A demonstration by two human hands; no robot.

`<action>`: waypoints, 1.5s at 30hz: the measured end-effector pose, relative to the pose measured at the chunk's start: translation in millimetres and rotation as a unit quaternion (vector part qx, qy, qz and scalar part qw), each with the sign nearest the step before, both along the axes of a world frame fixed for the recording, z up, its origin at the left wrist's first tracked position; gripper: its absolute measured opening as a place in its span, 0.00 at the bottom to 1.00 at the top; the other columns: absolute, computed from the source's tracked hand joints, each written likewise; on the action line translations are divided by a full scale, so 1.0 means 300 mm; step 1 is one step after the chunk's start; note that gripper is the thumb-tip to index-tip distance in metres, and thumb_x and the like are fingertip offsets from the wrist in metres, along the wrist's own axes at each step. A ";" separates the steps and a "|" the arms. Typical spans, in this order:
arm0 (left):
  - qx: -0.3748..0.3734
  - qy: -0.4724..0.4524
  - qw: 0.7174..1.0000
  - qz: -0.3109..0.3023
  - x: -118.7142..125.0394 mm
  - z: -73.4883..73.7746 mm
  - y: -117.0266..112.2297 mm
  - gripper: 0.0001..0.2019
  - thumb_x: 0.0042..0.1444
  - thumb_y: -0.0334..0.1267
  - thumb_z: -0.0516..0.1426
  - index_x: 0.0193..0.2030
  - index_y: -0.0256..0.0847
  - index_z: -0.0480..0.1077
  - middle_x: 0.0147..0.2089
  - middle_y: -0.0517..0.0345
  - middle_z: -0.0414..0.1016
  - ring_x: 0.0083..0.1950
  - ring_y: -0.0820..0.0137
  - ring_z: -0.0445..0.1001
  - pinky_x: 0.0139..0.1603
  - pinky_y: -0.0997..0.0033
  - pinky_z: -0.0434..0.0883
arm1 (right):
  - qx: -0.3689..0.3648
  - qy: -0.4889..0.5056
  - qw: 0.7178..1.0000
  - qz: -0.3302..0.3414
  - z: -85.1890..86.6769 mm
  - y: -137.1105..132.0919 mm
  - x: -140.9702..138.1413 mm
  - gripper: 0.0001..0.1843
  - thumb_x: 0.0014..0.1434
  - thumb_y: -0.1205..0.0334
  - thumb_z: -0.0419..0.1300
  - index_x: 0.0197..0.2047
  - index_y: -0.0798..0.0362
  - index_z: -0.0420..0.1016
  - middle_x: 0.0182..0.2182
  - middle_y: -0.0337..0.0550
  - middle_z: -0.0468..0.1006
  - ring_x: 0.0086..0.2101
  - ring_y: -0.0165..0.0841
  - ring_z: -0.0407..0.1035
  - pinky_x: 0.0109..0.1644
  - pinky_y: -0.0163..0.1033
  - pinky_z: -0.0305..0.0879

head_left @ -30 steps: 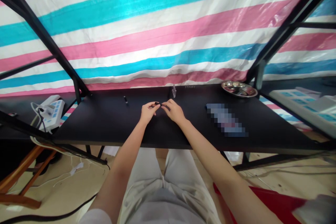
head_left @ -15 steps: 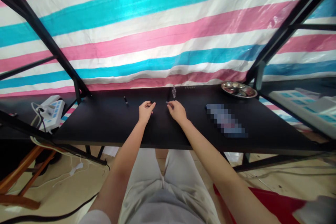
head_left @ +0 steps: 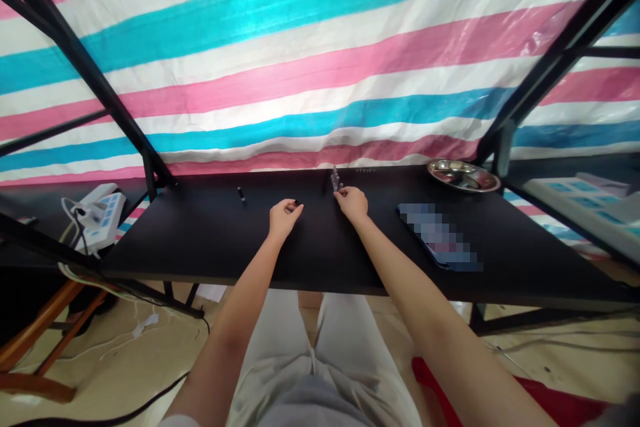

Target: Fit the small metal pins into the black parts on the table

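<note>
My left hand [head_left: 283, 216] rests on the black table [head_left: 210, 240] with its fingers pinched on a small black piece [head_left: 297, 202]. My right hand [head_left: 352, 203] reaches toward the far edge, fingertips pinched beside a small clear bottle [head_left: 335, 177]. What the right fingertips hold is too small to make out. Another small black piece [head_left: 241, 194] lies alone to the left of my left hand.
A round metal dish [head_left: 463, 175] sits at the table's far right corner. A flat dark device [head_left: 440, 239] lies right of my right arm. A white power strip [head_left: 97, 207] with cables sits off the left end. Black frame bars [head_left: 90, 80] rise on both sides.
My hands were together at the table's middle, then separated. The right hand has moved forward to the clear bottle; the left hand has stayed nearly in place.
</note>
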State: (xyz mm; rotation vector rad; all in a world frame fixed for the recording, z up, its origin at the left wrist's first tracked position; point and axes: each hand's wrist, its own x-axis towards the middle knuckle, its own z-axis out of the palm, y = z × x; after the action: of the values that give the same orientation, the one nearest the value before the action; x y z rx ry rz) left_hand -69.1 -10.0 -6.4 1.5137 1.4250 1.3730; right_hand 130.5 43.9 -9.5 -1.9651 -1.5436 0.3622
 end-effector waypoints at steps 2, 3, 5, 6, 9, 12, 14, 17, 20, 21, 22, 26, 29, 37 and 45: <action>0.011 0.036 0.999 0.010 0.005 0.001 -0.005 0.14 0.44 0.43 0.60 0.34 0.36 0.72 0.25 0.60 0.70 0.21 0.79 0.62 0.27 0.75 0.64 | -0.001 -0.015 1.000 0.004 -0.007 0.016 -0.002 0.13 0.54 0.56 0.56 0.37 0.52 0.78 0.35 0.45 0.78 0.36 0.36 0.71 0.38 0.37 0.62; 0.014 0.046 0.999 0.013 0.009 0.002 -0.007 0.14 0.43 0.43 0.60 0.34 0.36 0.73 0.25 0.60 0.70 0.21 0.79 0.62 0.28 0.75 0.64 | 0.001 -0.023 1.000 0.006 -0.011 0.022 -0.003 0.13 0.54 0.55 0.56 0.37 0.52 0.78 0.35 0.45 0.78 0.36 0.36 0.71 0.38 0.37 0.62; 0.014 0.047 0.999 0.011 0.016 0.006 -0.008 0.13 0.44 0.43 0.60 0.34 0.36 0.73 0.25 0.60 0.70 0.22 0.79 0.61 0.29 0.75 0.64 | 0.004 -0.038 0.999 0.008 -0.017 0.031 -0.003 0.13 0.55 0.55 0.56 0.37 0.51 0.78 0.35 0.45 0.78 0.36 0.36 0.71 0.38 0.37 0.62; 0.012 0.042 0.999 0.008 0.020 0.009 -0.005 0.13 0.44 0.43 0.60 0.33 0.35 0.73 0.26 0.60 0.70 0.22 0.78 0.62 0.29 0.75 0.64 | 0.006 -0.046 0.999 0.009 -0.019 0.033 -0.003 0.13 0.54 0.55 0.56 0.37 0.51 0.78 0.35 0.45 0.78 0.36 0.36 0.70 0.38 0.37 0.62; 0.008 0.030 1.000 -0.004 0.035 0.021 0.016 0.13 0.44 0.43 0.60 0.33 0.35 0.73 0.26 0.58 0.71 0.24 0.77 0.65 0.31 0.74 0.66 | 0.008 -0.058 0.998 0.015 -0.022 0.037 -0.002 0.13 0.54 0.55 0.56 0.37 0.51 0.78 0.36 0.45 0.77 0.37 0.36 0.70 0.39 0.37 0.61; 0.005 0.057 0.998 -0.016 0.060 0.038 0.057 0.11 0.44 0.40 0.61 0.32 0.35 0.73 0.26 0.57 0.72 0.26 0.75 0.68 0.34 0.73 0.67 | 0.004 -0.054 0.998 0.011 -0.024 0.040 0.000 0.14 0.54 0.54 0.56 0.38 0.50 0.78 0.36 0.45 0.77 0.36 0.35 0.70 0.39 0.37 0.61; 0.009 0.092 0.995 -0.029 0.083 0.047 0.092 0.09 0.44 0.38 0.61 0.31 0.35 0.73 0.26 0.56 0.73 0.27 0.74 0.69 0.35 0.73 0.67 | 0.003 -0.057 0.998 0.007 -0.026 0.042 0.001 0.14 0.54 0.54 0.56 0.39 0.49 0.78 0.37 0.45 0.77 0.36 0.35 0.70 0.39 0.36 0.61; 0.009 0.148 0.989 -0.025 0.122 0.049 0.147 0.07 0.45 0.37 0.60 0.31 0.36 0.73 0.28 0.55 0.74 0.29 0.72 0.71 0.36 0.73 0.67 | 0.008 -0.083 0.996 0.015 -0.026 0.039 0.002 0.15 0.55 0.53 0.55 0.40 0.50 0.78 0.37 0.46 0.77 0.37 0.36 0.70 0.39 0.37 0.61; -0.012 0.202 0.979 0.000 0.164 0.041 0.193 0.07 0.46 0.37 0.60 0.31 0.37 0.74 0.30 0.55 0.75 0.32 0.71 0.71 0.36 0.72 0.67 | 0.011 -0.105 0.994 0.020 -0.023 0.033 0.001 0.16 0.56 0.53 0.54 0.41 0.51 0.78 0.37 0.47 0.77 0.38 0.36 0.70 0.39 0.37 0.61; -0.020 0.218 0.976 0.006 0.177 0.038 0.204 0.06 0.46 0.37 0.59 0.31 0.37 0.74 0.31 0.55 0.75 0.32 0.70 0.72 0.36 0.72 0.66 | 0.011 -0.109 0.994 0.021 -0.021 0.031 0.001 0.16 0.56 0.54 0.54 0.41 0.51 0.77 0.38 0.47 0.77 0.38 0.37 0.70 0.39 0.37 0.61; -0.025 0.232 0.972 0.010 0.191 0.036 0.213 0.06 0.46 0.37 0.59 0.31 0.38 0.74 0.31 0.55 0.76 0.33 0.70 0.72 0.37 0.72 0.66 | 0.010 -0.112 0.993 0.021 -0.020 0.029 0.000 0.16 0.56 0.54 0.54 0.41 0.51 0.77 0.38 0.47 0.77 0.39 0.37 0.69 0.40 0.37 0.61; -0.024 0.290 0.956 0.025 0.236 0.034 0.231 0.07 0.47 0.38 0.58 0.32 0.40 0.75 0.34 0.55 0.76 0.37 0.68 0.72 0.39 0.71 0.66 | 0.007 -0.114 0.993 0.023 -0.016 0.023 0.001 0.17 0.56 0.54 0.53 0.43 0.52 0.76 0.38 0.48 0.77 0.39 0.37 0.69 0.41 0.37 0.61; -0.029 0.327 0.944 0.039 0.259 0.030 0.242 0.08 0.48 0.39 0.57 0.34 0.40 0.75 0.37 0.53 0.75 0.41 0.65 0.71 0.42 0.67 0.65 | 0.004 -0.116 0.993 0.027 -0.013 0.019 0.004 0.17 0.57 0.54 0.53 0.44 0.53 0.76 0.39 0.48 0.76 0.40 0.37 0.69 0.41 0.38 0.61; -0.059 0.354 0.933 0.043 0.267 0.016 0.264 0.09 0.47 0.40 0.58 0.33 0.41 0.76 0.38 0.49 0.76 0.43 0.60 0.71 0.46 0.61 0.62 | 0.005 -0.118 0.993 0.033 -0.013 0.015 0.008 0.18 0.56 0.54 0.53 0.44 0.53 0.76 0.37 0.49 0.76 0.40 0.38 0.69 0.41 0.38 0.61; -0.072 0.354 0.932 0.034 0.286 0.030 0.249 0.10 0.47 0.42 0.59 0.32 0.40 0.75 0.38 0.48 0.76 0.44 0.58 0.70 0.47 0.58 0.61 | -0.004 -0.114 0.993 0.037 -0.013 0.008 0.011 0.19 0.56 0.54 0.52 0.45 0.55 0.74 0.38 0.50 0.76 0.41 0.39 0.68 0.43 0.39 0.60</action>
State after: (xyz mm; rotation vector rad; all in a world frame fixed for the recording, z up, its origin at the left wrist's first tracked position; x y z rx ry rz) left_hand 16.8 64.7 2.6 1.9767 1.9616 0.7402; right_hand 133.7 46.4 -13.2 -2.0148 -1.7637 0.1791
